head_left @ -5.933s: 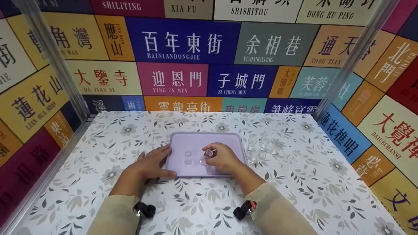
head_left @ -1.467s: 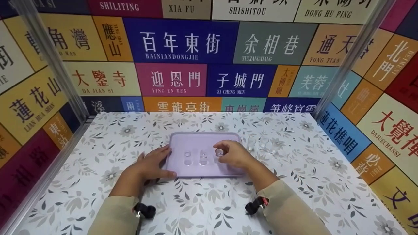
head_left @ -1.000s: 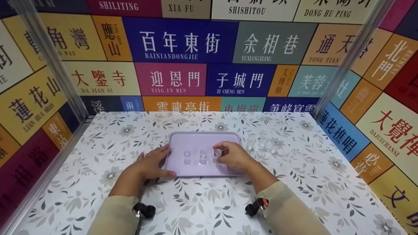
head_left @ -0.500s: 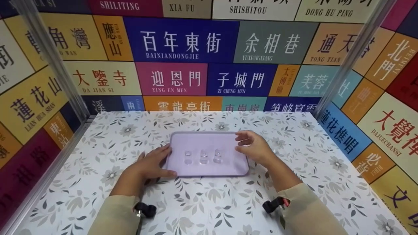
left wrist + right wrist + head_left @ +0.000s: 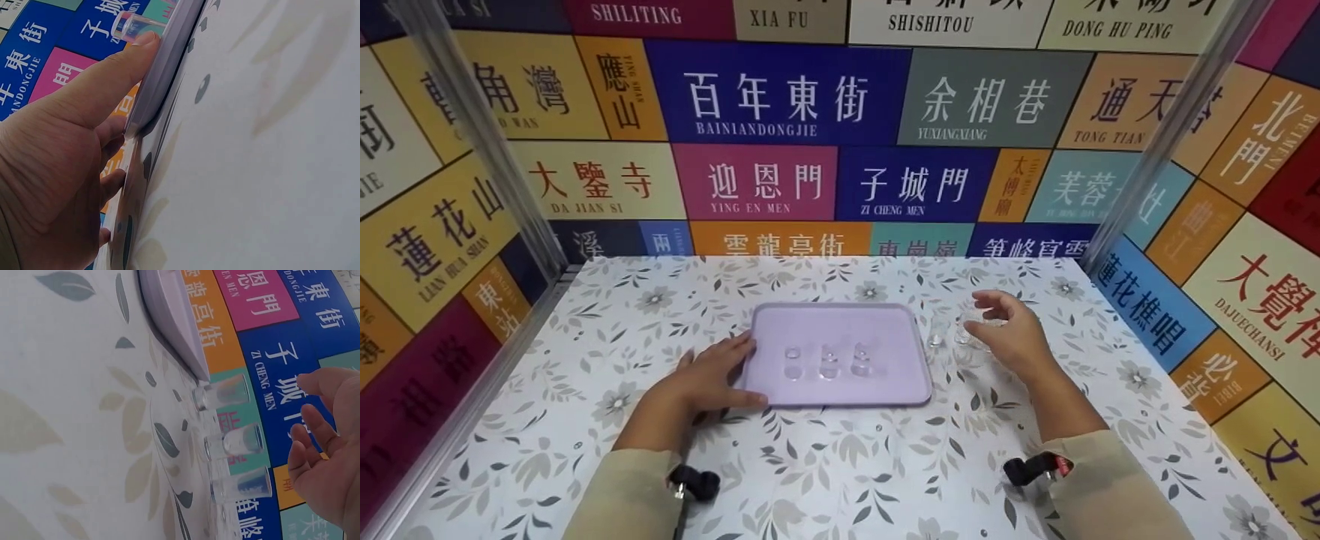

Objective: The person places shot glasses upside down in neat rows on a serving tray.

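Observation:
Three small clear shot glasses, the middle one (image 5: 829, 361) among them, stand in a row on a lilac tray (image 5: 840, 319). My left hand (image 5: 705, 379) rests at the tray's left edge; its thumb touches the near rim and its fingers spread along the side. In the left wrist view the thumb (image 5: 121, 64) lies against the rim, close to a shot glass (image 5: 140, 27). My right hand (image 5: 1011, 334) hovers over more shot glasses right of the tray, fingers loosely curved and holding nothing. The right wrist view shows three of them upright, including one shot glass (image 5: 233, 441).
A white tablecloth (image 5: 840, 465) with a grey leaf print covers the table. Panels of coloured signs (image 5: 780, 94) form walls at the back and both sides. One shot glass (image 5: 936, 331) stands near the tray's right edge.
My right hand set down the second and then the third shot glass on the tray, let go, and moved right to the remaining group. The left hand has stayed at the tray's edge.

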Demonstrator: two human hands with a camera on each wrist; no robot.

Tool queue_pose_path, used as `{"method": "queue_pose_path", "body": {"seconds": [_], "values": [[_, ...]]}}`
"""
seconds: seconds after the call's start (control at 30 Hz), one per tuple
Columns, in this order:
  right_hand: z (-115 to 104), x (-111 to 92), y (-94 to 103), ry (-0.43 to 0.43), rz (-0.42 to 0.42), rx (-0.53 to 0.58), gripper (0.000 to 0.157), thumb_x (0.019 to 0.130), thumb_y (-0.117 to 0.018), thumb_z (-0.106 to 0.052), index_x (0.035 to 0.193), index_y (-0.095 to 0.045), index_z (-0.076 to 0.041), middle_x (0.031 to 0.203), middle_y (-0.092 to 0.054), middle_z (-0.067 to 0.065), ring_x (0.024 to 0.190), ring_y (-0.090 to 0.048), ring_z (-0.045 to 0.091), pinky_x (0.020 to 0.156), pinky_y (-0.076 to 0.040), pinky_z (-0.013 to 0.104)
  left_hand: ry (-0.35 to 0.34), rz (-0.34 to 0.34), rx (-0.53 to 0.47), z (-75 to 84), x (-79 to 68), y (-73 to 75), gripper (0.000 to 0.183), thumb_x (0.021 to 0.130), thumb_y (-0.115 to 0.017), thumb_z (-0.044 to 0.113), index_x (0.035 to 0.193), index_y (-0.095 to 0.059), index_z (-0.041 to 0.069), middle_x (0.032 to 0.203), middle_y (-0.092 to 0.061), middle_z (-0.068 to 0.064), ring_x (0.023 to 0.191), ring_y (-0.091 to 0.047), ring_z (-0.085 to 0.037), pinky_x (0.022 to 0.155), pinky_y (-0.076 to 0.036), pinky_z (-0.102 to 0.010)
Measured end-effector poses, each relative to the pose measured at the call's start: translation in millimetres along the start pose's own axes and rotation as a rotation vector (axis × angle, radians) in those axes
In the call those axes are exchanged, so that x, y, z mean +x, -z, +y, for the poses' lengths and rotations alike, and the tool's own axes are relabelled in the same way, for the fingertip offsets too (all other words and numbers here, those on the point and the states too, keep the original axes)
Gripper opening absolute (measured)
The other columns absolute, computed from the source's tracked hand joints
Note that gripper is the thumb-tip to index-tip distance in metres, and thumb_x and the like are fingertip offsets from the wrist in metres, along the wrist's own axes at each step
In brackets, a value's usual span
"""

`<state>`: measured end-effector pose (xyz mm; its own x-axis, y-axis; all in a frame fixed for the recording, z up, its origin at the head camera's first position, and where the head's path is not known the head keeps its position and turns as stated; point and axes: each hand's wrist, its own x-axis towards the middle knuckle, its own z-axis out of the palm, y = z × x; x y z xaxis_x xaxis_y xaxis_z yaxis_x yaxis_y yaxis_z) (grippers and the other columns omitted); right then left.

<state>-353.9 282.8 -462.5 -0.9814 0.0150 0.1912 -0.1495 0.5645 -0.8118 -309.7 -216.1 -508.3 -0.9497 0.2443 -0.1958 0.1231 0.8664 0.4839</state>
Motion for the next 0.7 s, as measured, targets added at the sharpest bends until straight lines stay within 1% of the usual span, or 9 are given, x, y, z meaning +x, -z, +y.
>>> {"method": "queue_pose_path", "body": {"seconds": [0.07,0.17,0.3,0.4,0.47,0.6,0.7], "values": [[5.5,0.9,6.0,-0.029,0.008,-0.014,0.055,0.084,-0.078,-0.033,0.133,-0.057,-0.025,0.132,-0.058,0.004,0.123,-0.050,0.027,0.094,-0.046,0.038,0.001,-0.001,-0.001,-0.4,0.3,-0.4,0.118,0.060,-0.071,0.082,0.157,-0.018,0.040,0.166,-0.008,0.018,0.156,-0.007,-0.022,0.120,0.008,-0.066],[15.5,2.7,13.1,-0.070,-0.007,-0.044,0.060,0.084,-0.078,-0.032,0.138,-0.053,-0.024,0.140,-0.053,0.006,0.129,-0.045,0.031,0.098,-0.045,0.042,0.002,0.001,-0.004,-0.8,0.5,-0.6,0.119,0.059,-0.071,0.083,0.157,-0.019,0.041,0.166,-0.008,0.019,0.156,-0.007,-0.022,0.120,0.008,-0.066],[28.5,3.6,19.5,-0.150,-0.062,-0.078,0.070,0.084,-0.077,-0.031,0.146,-0.045,-0.021,0.148,-0.048,0.008,0.136,-0.041,0.035,0.106,-0.043,0.049,-0.010,0.005,0.009,-0.1,0.4,-0.2,0.118,0.060,-0.071,0.083,0.157,-0.020,0.039,0.166,-0.009,0.018,0.156,-0.008,-0.022,0.120,0.006,-0.068],[36.0,2.8,20.6,-0.200,-0.107,-0.104,0.075,0.085,-0.076,-0.030,0.149,-0.040,-0.018,0.150,-0.046,0.011,0.138,-0.040,0.036,0.110,-0.040,0.052,-0.019,0.005,0.027,0.4,0.3,0.0,0.117,0.062,-0.070,0.082,0.157,-0.020,0.038,0.167,-0.009,0.016,0.156,-0.009,-0.024,0.119,0.004,-0.070],[40.1,2.4,19.9,-0.216,-0.131,-0.120,0.076,0.085,-0.076,-0.030,0.150,-0.040,-0.016,0.149,-0.048,0.012,0.136,-0.043,0.035,0.109,-0.041,0.050,-0.020,0.006,0.035,0.4,0.1,0.2,0.116,0.062,-0.069,0.082,0.157,-0.019,0.037,0.167,-0.009,0.016,0.156,-0.009,-0.024,0.119,0.004,-0.070],[48.4,2.4,17.8,-0.218,-0.160,-0.140,0.071,0.087,-0.074,-0.029,0.149,-0.042,-0.013,0.145,-0.051,0.013,0.131,-0.049,0.033,0.100,-0.048,0.042,-0.019,0.007,0.035,0.1,0.2,-0.3,0.117,0.062,-0.069,0.083,0.157,-0.019,0.037,0.166,-0.010,0.016,0.156,-0.009,-0.024,0.119,0.004,-0.069],[52.1,2.4,16.9,-0.218,-0.166,-0.154,0.069,0.087,-0.073,-0.029,0.147,-0.044,-0.013,0.142,-0.053,0.013,0.129,-0.051,0.032,0.098,-0.048,0.040,-0.018,0.005,0.027,0.4,0.2,-0.1,0.116,0.062,-0.069,0.083,0.157,-0.019,0.038,0.166,-0.009,0.017,0.156,-0.008,-0.023,0.119,0.005,-0.069]]}}
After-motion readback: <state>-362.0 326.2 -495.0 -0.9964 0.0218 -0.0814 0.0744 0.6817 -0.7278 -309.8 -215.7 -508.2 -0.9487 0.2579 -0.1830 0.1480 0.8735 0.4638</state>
